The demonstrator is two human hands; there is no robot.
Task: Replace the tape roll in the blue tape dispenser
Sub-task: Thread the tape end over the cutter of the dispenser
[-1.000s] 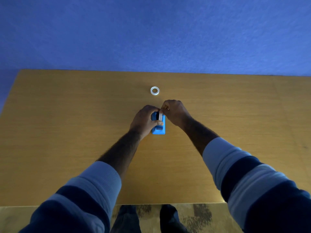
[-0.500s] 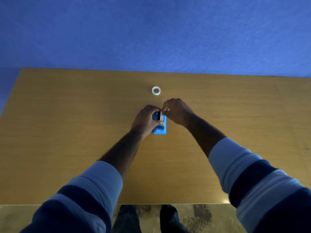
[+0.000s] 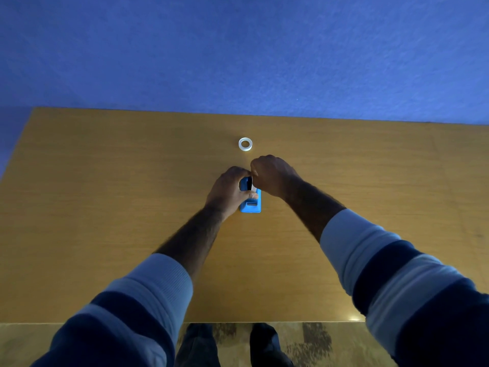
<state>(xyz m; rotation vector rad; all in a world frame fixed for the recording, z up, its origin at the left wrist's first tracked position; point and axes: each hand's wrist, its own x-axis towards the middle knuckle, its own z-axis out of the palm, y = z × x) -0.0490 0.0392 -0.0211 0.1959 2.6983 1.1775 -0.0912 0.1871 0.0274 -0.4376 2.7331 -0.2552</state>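
Observation:
The blue tape dispenser (image 3: 251,205) stands on the wooden table (image 3: 105,207), its cutter end toward me. My left hand (image 3: 227,192) wraps its left side and holds it down. My right hand (image 3: 272,176) is at the dispenser's far top, fingers pinched on a white tape roll (image 3: 253,187) that sits edge-on in the slot; most of the roll is hidden by my fingers. A second small white ring, a tape roll or bare core (image 3: 245,144), lies flat on the table just beyond my hands.
A blue wall (image 3: 238,54) rises behind the table's far edge. The table's near edge runs across the bottom, with patterned floor and my legs (image 3: 232,345) below it.
Both hands stay on the dispenser. My right hand has shifted slightly up and back over the roll; the dispenser and the white ring have not moved.

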